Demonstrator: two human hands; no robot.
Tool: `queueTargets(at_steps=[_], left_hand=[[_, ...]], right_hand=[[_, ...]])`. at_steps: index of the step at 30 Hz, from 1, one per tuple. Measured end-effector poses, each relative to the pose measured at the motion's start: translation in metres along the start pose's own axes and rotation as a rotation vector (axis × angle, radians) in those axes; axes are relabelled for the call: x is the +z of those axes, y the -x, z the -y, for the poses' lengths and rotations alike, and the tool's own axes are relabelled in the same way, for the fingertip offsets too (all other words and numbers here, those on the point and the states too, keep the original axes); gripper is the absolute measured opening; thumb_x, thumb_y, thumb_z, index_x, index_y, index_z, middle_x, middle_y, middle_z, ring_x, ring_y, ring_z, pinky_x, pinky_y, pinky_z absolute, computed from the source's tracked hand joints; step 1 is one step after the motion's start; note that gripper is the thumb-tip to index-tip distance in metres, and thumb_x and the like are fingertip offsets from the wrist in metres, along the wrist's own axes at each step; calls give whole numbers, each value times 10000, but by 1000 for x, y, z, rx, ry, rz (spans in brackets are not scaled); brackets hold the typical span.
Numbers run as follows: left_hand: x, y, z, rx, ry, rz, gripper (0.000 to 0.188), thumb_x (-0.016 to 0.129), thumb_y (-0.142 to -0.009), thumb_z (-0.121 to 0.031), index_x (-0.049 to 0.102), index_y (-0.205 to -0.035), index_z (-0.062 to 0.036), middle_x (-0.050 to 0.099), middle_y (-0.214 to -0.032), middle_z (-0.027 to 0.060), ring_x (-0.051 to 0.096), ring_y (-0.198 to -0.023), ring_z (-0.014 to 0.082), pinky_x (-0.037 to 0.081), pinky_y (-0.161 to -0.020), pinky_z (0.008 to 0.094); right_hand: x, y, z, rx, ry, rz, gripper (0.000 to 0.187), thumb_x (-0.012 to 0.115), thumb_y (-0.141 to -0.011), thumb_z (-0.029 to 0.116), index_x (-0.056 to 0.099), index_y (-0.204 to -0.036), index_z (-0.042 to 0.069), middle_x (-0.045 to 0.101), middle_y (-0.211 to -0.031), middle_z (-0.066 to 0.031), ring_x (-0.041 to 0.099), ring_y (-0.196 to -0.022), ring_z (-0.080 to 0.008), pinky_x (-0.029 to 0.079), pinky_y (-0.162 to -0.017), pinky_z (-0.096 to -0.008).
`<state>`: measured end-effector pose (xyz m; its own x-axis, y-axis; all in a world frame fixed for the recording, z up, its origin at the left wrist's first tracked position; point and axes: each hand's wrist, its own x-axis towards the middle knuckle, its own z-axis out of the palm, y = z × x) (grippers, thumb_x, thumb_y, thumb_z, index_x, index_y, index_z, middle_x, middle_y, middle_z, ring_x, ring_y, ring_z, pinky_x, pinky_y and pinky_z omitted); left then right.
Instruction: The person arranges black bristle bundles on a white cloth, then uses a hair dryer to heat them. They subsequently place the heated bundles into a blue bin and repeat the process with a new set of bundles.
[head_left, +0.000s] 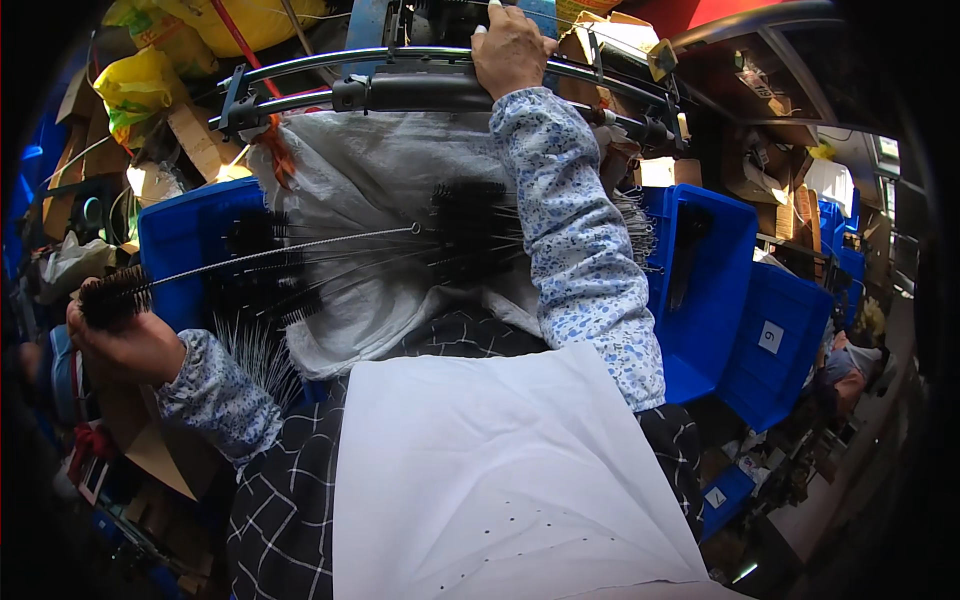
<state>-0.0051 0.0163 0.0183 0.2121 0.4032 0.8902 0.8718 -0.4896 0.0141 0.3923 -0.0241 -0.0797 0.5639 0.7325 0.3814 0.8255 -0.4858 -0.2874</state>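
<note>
My left hand (pixel 128 345), at the far left, is closed around the black bristle head of a wire-handled brush (pixel 113 297). The brush's twisted wire stem reaches right across my lap and ends in a small loop. At the top, my right hand (pixel 512 50) lies over the dark metal rails of a machine (pixel 425 92), its fingers bent and wrapped at the tips in white. What those fingers grip, if anything, is hidden. On a whitish sack (pixel 370 150) over my lap lies a bunch of black-bristled brushes (pixel 470 225); more brushes (pixel 258 235) lie to its left.
A blue bin (pixel 180 240) stands left of my lap and another blue bin (pixel 705 300) to the right. Loose wire stems (pixel 255 355) fan out by my left sleeve. Yellow bags (pixel 145 90) and cardboard are piled at the upper left. A white apron (pixel 490 470) covers my front.
</note>
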Motion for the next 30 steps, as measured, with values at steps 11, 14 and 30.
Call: queueTargets(at_steps=[11,14,30], left_hand=[[7,7,3,-22,-57,84,275,556,-703,52,484,-968,42,534,-917,138,557,-812,225,495,-705,299],[20,10,-21,-685,813,51,197,471,-822,-115,486,-958,27,533,-913,111,548,-835,181,485,-725,273],[45,55,-184,-1002,1702,602,163,378,-893,-178,414,-979,-45,519,-899,45,527,-768,84,453,-673,206]], right_hand=[[-15,-11,-111,-72,5,63,367,543,-749,308,550,-1061,114,566,-981,-108,534,-911,-270,404,-791,-371],[-21,-28,-117,-3,270,-41,338,443,-796,402,591,-988,167,568,-993,-93,508,-942,-298,384,-819,-395],[-128,87,-19,-347,-651,860,357,472,-837,268,480,-1085,12,535,-998,-202,503,-941,-330,406,-798,-358]])
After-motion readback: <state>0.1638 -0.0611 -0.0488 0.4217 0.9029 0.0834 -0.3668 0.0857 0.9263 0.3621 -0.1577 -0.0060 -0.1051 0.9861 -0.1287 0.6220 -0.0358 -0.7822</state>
